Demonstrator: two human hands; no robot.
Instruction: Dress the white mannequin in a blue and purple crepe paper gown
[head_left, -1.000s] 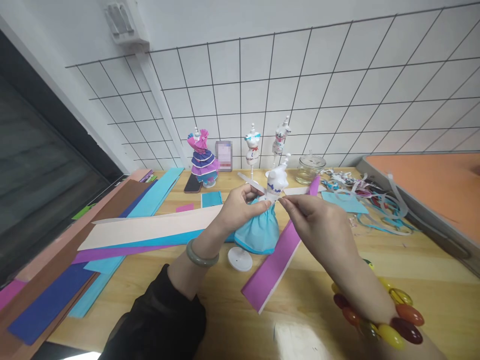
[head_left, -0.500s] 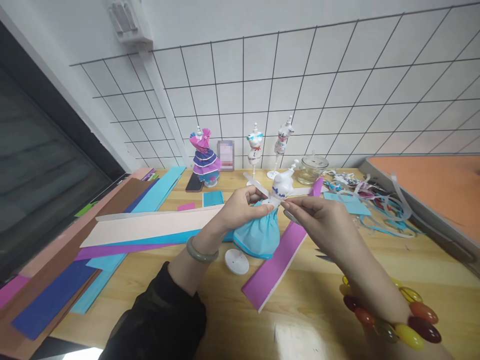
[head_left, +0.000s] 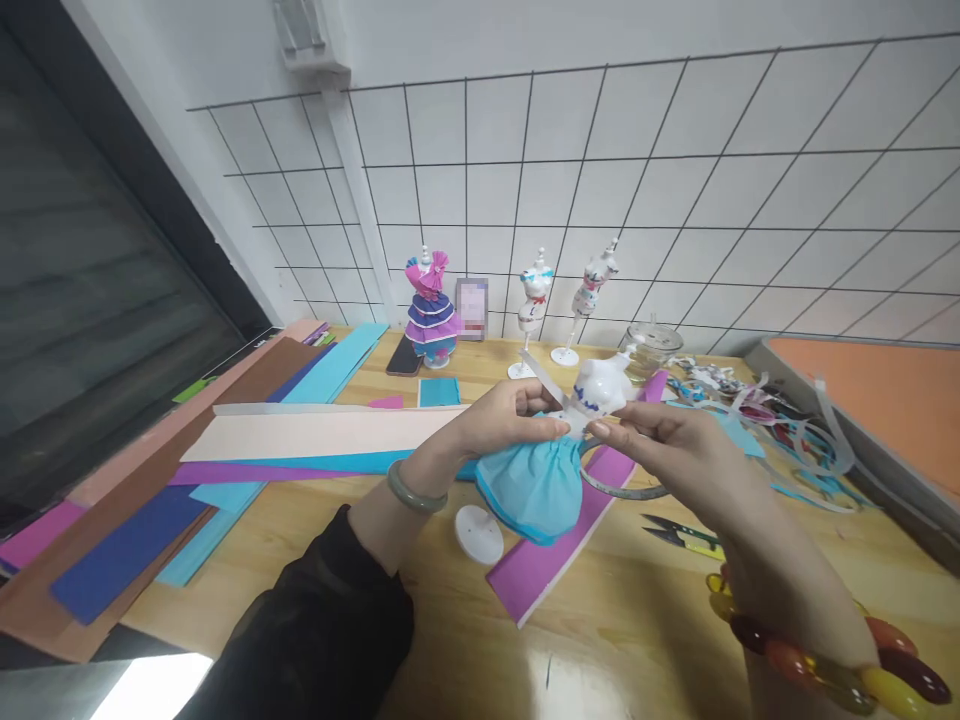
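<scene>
A small white mannequin (head_left: 602, 384) in a light blue gathered skirt (head_left: 534, 490) is held tilted between both hands. My left hand (head_left: 510, 415) grips it at the waist, thumb in front, with a pale strip (head_left: 545, 380) sticking up by the fingers. My right hand (head_left: 660, 435) is pinched at the other side of the waist, fingers closed against the figure. A thin ring-like band (head_left: 626, 491) hangs below the right hand. The figure's round white base (head_left: 479, 534) lies on the table under the skirt.
Folded coloured paper strips (head_left: 300, 432) cover the left; a purple strip (head_left: 547, 575) runs under the hands. Small scissors (head_left: 682, 536) lie right. Behind stand a dressed mannequin (head_left: 433, 320), two bare ones (head_left: 534, 300) and a glass jar (head_left: 652, 350). Ribbon scraps (head_left: 795, 440) lie near an orange-topped tray (head_left: 877, 400).
The view has shifted, so most things appear farther right. The mannequin and both hands sit slightly lower and nearer, and more of the scissors and the ring-like band shows.
</scene>
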